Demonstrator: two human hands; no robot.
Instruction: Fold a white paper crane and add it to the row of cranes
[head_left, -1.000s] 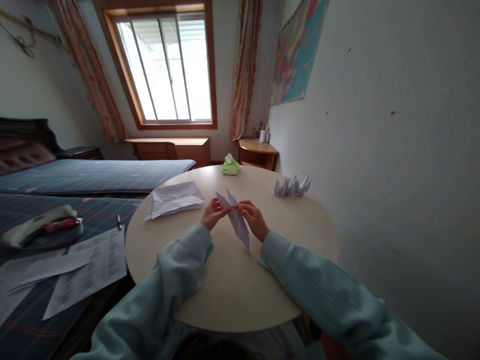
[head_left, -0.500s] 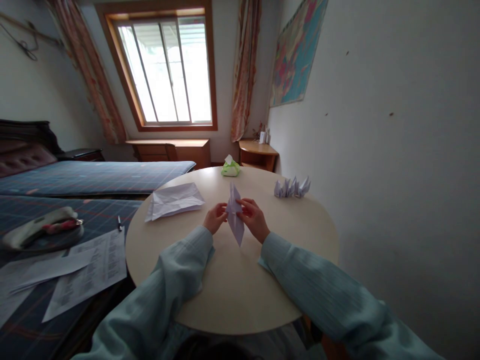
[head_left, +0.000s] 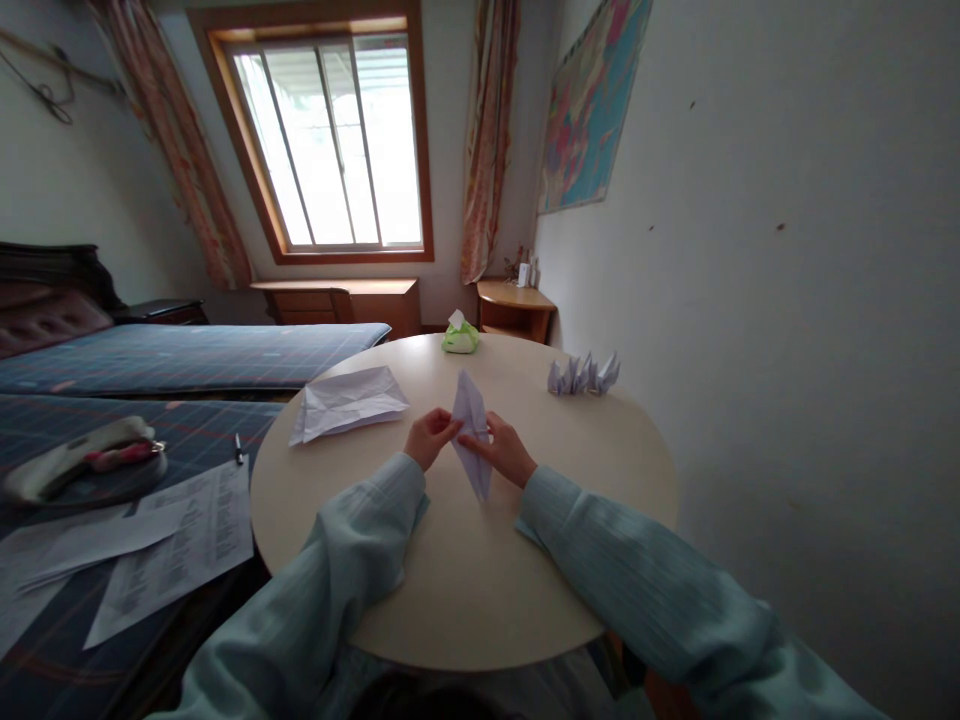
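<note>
A folded white paper (head_left: 469, 400), shaped like a long narrow diamond, is held upright and slightly tilted over the middle of the round table (head_left: 465, 580). My left hand (head_left: 430, 436) pinches its left edge between thumb and fingers. On the other side my right hand (head_left: 506, 448) grips it, the thumb laid across the front face and the fingers behind, partly hidden. Several small folded paper figures (head_left: 583, 375) stand in a row at the table's right rear. White paper sheets (head_left: 349, 402) with creases lie to the left of my hands.
A green tissue pack (head_left: 460, 334) sits at the table's far edge. To the left, a bed (head_left: 187, 420) carries printed sheets (head_left: 180, 540), a pen (head_left: 238, 449) and a pale pouch-like item (head_left: 86, 460). A white wall (head_left: 810, 350) rises on the right.
My right thumb has slid down and left across the paper's front face, and the right fingers have moved behind it. The paper has turned slightly; its upper tip sits a little lower.
</note>
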